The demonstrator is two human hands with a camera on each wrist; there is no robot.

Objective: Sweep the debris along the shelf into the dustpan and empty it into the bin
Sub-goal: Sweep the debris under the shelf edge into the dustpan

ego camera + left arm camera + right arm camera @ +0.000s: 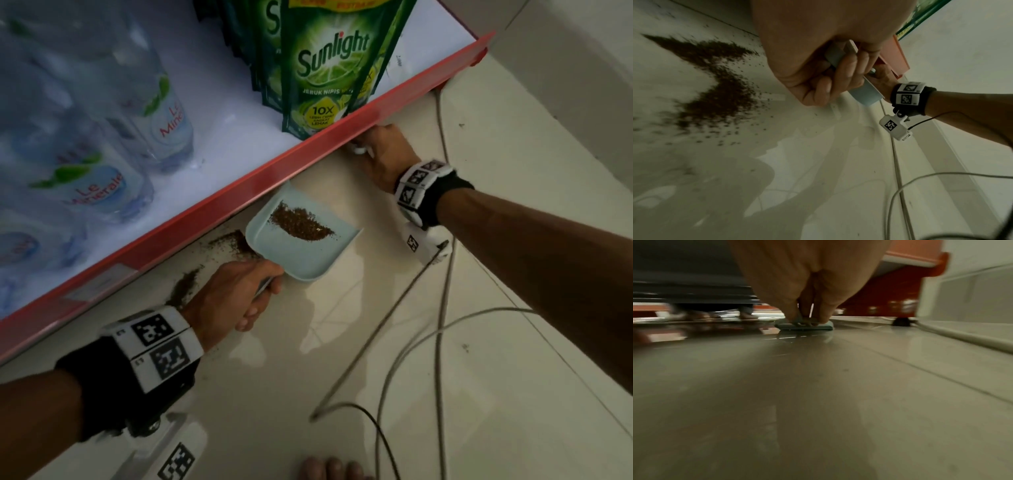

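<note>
A pale blue dustpan (308, 253) lies on the tiled floor just below the red shelf edge (212, 209), with a brown pile of debris (300, 224) in it. My left hand (239, 298) grips its handle (835, 56). More loose debris (715, 81) lies on the floor left of the pan, along the shelf base. My right hand (383, 154) reaches under the shelf edge to the right of the pan. There its fingers (824, 316) grip a small teal brush (805, 327) that rests on the floor; most of the brush is hidden in the head view.
Green Sunlight pouches (329, 65) and clear water bottles (102, 164) stand on the white shelf. Grey cables (424, 329) loop over the floor on the right. A wall (565, 85) closes the far right. Toes (329, 469) show at the bottom edge.
</note>
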